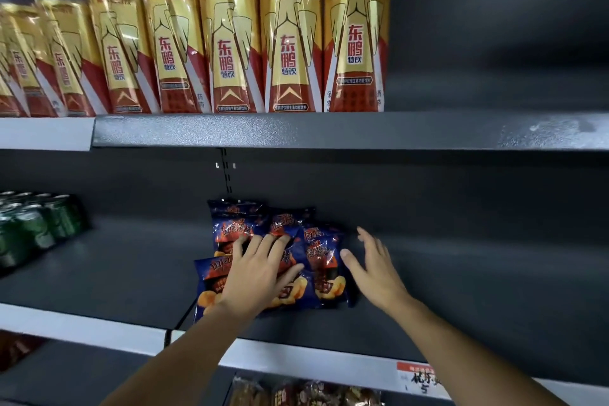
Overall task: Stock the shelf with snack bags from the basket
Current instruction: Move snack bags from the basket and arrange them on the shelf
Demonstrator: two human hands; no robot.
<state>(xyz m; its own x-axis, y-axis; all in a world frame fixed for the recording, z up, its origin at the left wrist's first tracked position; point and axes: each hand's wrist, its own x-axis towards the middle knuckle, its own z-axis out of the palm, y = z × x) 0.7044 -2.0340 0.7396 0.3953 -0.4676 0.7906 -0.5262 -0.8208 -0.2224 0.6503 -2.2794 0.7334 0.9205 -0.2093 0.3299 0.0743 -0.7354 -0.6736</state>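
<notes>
Flat L hand [255,269] on crinkly bags [324,260].

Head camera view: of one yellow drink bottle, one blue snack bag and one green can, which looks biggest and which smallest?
1. Yellow drink bottle, easily the largest as it looks here.
2. Blue snack bag.
3. Green can, smallest.

The bottle stands on the upper shelf, nearer the camera, so its lead may be exaggerated. The bags overlap, so their full outline is unclear.

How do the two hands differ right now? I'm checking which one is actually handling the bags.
The left hand lies flat on the blue snack bags, fingers spread; the right hand stands on edge beside the pile, at its right side. Whether it touches is unclear. Both are open over the middle shelf.
</notes>
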